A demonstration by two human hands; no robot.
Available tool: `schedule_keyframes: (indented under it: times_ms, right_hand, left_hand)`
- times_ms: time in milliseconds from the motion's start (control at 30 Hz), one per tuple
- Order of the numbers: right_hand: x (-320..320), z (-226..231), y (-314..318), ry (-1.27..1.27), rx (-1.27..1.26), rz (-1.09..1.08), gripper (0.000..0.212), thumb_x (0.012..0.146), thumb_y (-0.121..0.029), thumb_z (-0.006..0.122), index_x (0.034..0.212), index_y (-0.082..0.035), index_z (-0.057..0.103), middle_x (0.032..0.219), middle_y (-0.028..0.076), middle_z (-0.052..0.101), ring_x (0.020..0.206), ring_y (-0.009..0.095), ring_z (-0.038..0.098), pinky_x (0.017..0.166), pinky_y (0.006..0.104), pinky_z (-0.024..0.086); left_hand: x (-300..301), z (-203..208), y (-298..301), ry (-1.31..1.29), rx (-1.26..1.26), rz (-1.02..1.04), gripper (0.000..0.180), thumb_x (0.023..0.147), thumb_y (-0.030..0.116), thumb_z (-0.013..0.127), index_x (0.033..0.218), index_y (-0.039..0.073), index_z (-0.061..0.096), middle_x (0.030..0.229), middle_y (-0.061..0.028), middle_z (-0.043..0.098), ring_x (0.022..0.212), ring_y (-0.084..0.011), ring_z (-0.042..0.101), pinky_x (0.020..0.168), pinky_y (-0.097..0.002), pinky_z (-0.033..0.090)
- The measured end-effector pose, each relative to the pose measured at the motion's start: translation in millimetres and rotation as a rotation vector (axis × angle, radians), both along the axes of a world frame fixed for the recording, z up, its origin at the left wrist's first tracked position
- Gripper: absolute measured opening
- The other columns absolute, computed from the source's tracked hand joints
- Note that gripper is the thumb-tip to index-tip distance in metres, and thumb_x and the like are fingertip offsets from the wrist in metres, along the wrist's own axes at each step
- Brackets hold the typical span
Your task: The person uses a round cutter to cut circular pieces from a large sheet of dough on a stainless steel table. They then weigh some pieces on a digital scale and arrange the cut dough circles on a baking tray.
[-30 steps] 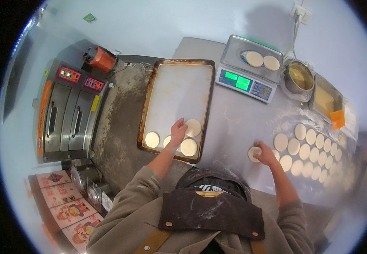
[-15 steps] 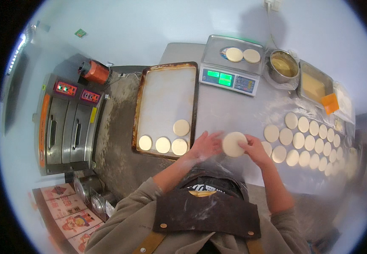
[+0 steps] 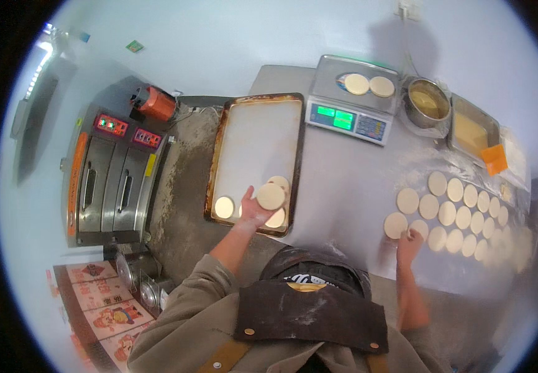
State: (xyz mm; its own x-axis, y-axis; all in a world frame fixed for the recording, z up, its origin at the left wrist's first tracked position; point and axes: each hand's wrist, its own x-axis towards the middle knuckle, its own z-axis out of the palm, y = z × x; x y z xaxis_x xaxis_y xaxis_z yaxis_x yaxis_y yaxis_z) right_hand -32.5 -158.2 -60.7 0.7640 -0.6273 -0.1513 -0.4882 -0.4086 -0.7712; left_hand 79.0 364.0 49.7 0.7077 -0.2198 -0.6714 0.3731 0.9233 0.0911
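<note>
My left hand [image 3: 256,214] is over the lower right part of the baking tray [image 3: 256,133]. A pale, flat dough round [image 3: 271,196] rests against its fingers, held above the rounds on the tray. That hand partly hides the tray's rounds, though one [image 3: 224,207] shows plainly near the lower left corner. On the worktable to the right, my right hand [image 3: 409,244] is closed with its fingertips at the right edge of another dough round [image 3: 396,225], which seems slightly raised. A neighbouring round [image 3: 419,230] lies partly behind those fingers.
Rows of dough rounds [image 3: 463,217] cover the floured worktable's right side. Behind are a digital scale [image 3: 347,118] bearing two rounds, a metal pot [image 3: 429,101], and a metal pan [image 3: 469,132] with an orange scraper [image 3: 494,160]. A deck oven [image 3: 109,186] stands left.
My left hand has moved left over the tray with the dough round, which my right hand held before. My right hand has gone right and down to another round. The view has shifted slightly.
</note>
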Motion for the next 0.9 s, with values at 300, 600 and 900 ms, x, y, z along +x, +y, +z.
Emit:
schedule_keyframes:
  times_ms: [300,600,900]
  right_hand:
    - [13.0,-39.9,8.0,-0.004,1.02,-0.74,0.017,0.097,-0.021,0.065,0.103,-0.005,0.061,0.08,0.004,0.06,0.066,0.018,0.058,0.058,0.0326,0.049]
    - [24.9,-59.1,-21.7,0.167,1.298,-0.564,0.048,0.101,-0.033,0.045,0.133,0.0,0.057,0.113,0.017,0.071,0.082,0.024,0.069,0.056,0.0338,0.055]
    - [43.2,-46.4,0.5,0.109,1.3,-0.592,0.06,0.1,-0.031,0.042,0.151,0.002,0.044,0.138,0.024,0.061,0.119,0.045,0.065,0.094,0.0667,0.053]
  left_hand:
    - [33.1,-65.3,107.9,0.058,0.39,-0.089,0.061,0.11,0.053,0.035,0.14,0.005,0.057,0.142,-0.0151,0.062,0.136,-0.0385,0.056,0.115,-0.0631,0.042]
    - [54.2,-88.5,124.6,0.027,0.777,-0.343,0.053,0.107,0.04,0.049,0.146,0.005,0.053,0.14,-0.0136,0.063,0.13,-0.0309,0.061,0.11,-0.0515,0.051]
    - [56.4,-95.4,145.3,0.022,1.268,-0.552,0.055,0.096,0.034,0.068,0.144,0.007,0.061,0.126,-0.009,0.069,0.112,-0.0229,0.069,0.083,-0.0405,0.061]
